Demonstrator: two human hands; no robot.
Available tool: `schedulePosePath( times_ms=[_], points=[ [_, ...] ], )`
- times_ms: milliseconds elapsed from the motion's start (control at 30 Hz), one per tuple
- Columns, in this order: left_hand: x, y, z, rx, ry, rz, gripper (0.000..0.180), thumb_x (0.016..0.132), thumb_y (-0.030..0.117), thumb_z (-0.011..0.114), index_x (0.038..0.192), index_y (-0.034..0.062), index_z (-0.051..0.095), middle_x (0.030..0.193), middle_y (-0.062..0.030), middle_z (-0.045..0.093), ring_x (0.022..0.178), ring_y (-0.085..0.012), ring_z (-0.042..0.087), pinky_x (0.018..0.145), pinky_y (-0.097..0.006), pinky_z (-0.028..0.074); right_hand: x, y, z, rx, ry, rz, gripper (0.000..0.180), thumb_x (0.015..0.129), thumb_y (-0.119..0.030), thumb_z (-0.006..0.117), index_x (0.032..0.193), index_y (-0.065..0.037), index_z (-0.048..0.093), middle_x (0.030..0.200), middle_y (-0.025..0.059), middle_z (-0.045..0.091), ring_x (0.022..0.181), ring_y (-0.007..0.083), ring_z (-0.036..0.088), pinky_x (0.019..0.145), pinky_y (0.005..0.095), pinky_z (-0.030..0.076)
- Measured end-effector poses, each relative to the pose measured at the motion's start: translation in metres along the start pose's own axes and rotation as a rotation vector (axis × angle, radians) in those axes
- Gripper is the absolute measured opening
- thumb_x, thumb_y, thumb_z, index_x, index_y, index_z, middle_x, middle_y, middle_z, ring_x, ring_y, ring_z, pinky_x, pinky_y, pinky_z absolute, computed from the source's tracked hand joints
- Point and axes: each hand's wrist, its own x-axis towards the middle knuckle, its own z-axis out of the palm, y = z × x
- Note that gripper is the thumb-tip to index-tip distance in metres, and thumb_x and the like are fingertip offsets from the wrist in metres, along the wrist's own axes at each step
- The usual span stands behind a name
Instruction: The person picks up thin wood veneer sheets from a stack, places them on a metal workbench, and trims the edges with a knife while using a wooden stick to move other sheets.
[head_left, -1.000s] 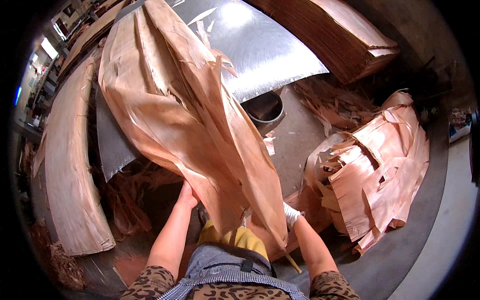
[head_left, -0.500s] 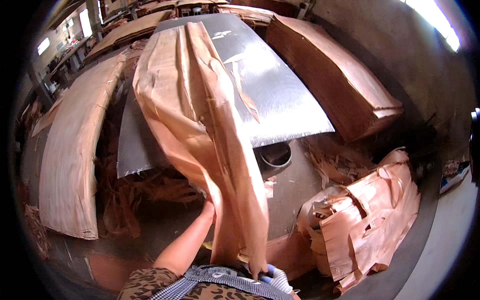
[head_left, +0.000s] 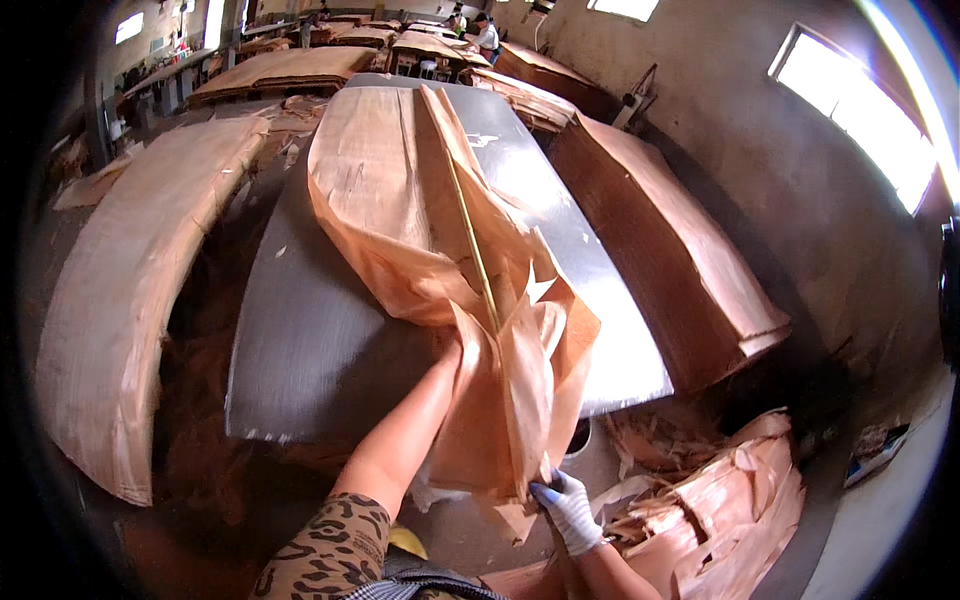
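A long, thin sheet of wood veneer (head_left: pixel 370 230), rumpled and folded lengthwise, lies over a smooth metal tabletop (head_left: pixel 310 370) and hangs past its near edge. A narrow pale strip (head_left: pixel 468 225) runs along the fold. My left hand (head_left: pixel 449 352) reaches in beneath the bunched middle of the sheet; its fingers are hidden by the veneer. At the sheet's near end, my right hand (head_left: pixel 572 508), in a white glove with bluish fingertips, is closed on the edge, thumb and fingers pinching it.
Veneer stacks flank the table, one on the left (head_left: pixel 130 270) and a tall one on the right (head_left: pixel 680 230). Torn veneer scraps (head_left: pixel 720 510) are heaped at the lower right. Farther back are more stacks and a person (head_left: pixel 486 36) near them.
The sheet's near part has moved forward onto the tabletop and crumpled more. Both my hands have gone forward, away from my body, the right one coming up from the lower edge. The view has tilted up.
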Motion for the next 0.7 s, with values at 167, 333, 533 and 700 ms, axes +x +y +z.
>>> schedulePosePath(
  times_ms=[167,333,533,700],
  points=[
    [0.054,0.115,-0.008,0.045,-0.080,0.175,0.053,0.083,0.051,0.043,0.117,0.0098,0.044,0.105,-0.0081,0.056,0.095,-0.0230,0.053,0.083,-0.041,0.043,0.117,-0.076,0.056,0.091,-0.064,-0.100,0.011,0.077,-0.009,0.057,0.083,-0.001,0.060,0.066,-0.0007,0.055,0.056,0.0066,0.048,0.050,0.0220,0.039],
    [0.043,0.207,-0.047,0.214,-0.182,0.415,0.055,0.083,0.052,0.042,0.119,0.0102,0.042,0.105,-0.0080,0.056,0.095,-0.0231,0.053,0.082,-0.042,0.043,0.196,-0.149,0.075,0.263,-0.157,0.067,0.026,0.080,-0.032,0.057,0.084,-0.007,0.055,0.066,0.0045,0.055,0.052,0.0132,0.049,0.045,0.0253,0.039],
    [-0.052,0.156,-0.069,0.259,0.164,-0.002,0.086,0.073,0.069,0.041,0.136,0.0208,0.008,0.118,-0.0118,0.048,0.104,-0.0286,0.049,0.084,-0.051,0.037,0.176,-0.086,-0.017,0.234,-0.166,0.239,0.034,0.080,-0.044,0.056,0.086,-0.012,0.051,0.065,0.0037,0.053,0.050,0.0134,0.048,0.046,0.0260,0.041],
    [-0.106,0.067,-0.057,0.479,0.242,0.009,0.092,0.072,0.065,0.049,0.137,0.0234,-0.002,0.139,-0.0136,0.023,0.125,-0.0338,0.026,0.096,-0.053,0.024,0.133,-0.024,-0.047,0.060,0.021,0.244,0.039,0.079,-0.047,0.055,0.087,-0.008,0.055,0.060,0.0040,0.053,0.046,0.0139,0.048,0.041,0.0258,0.039]
  ],
)
